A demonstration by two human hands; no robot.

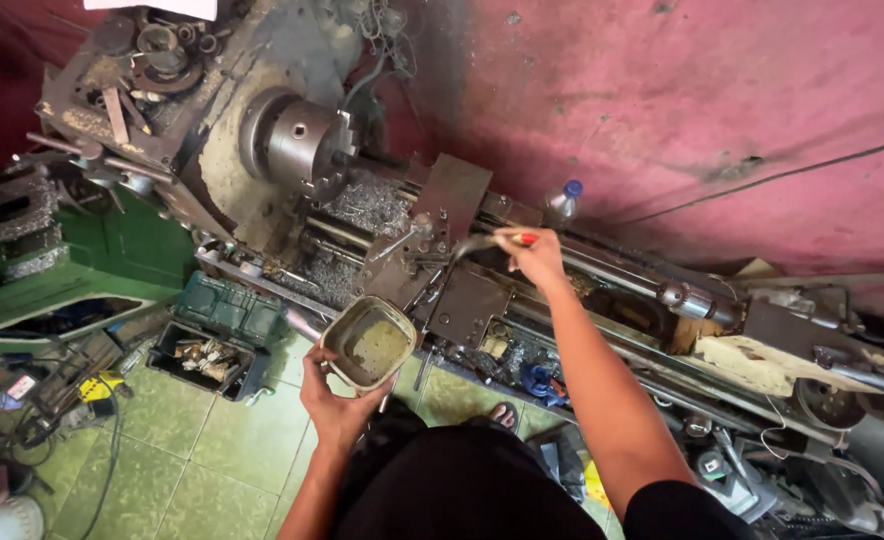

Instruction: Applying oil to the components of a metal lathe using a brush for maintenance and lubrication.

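Note:
I stand at an old metal lathe [292,140] seen from above. My left hand [330,398] holds a worn square tin container [369,344] with murky yellowish liquid in it, in front of the carriage [432,250]. My right hand [534,258] is closed on a brush with a red handle [497,240], its dark bristle end reaching left over the carriage. The chuck [297,143] has nothing in it, and metal chips [367,205] lie on the bed below it.
A plastic bottle with a blue cap [563,203] stands by the pink wall [682,110]. The tailstock [697,300] is to the right. A green toolbox [230,308] and a black tray of parts [207,355] sit on the green tiled floor [192,450]. Cables lie at left.

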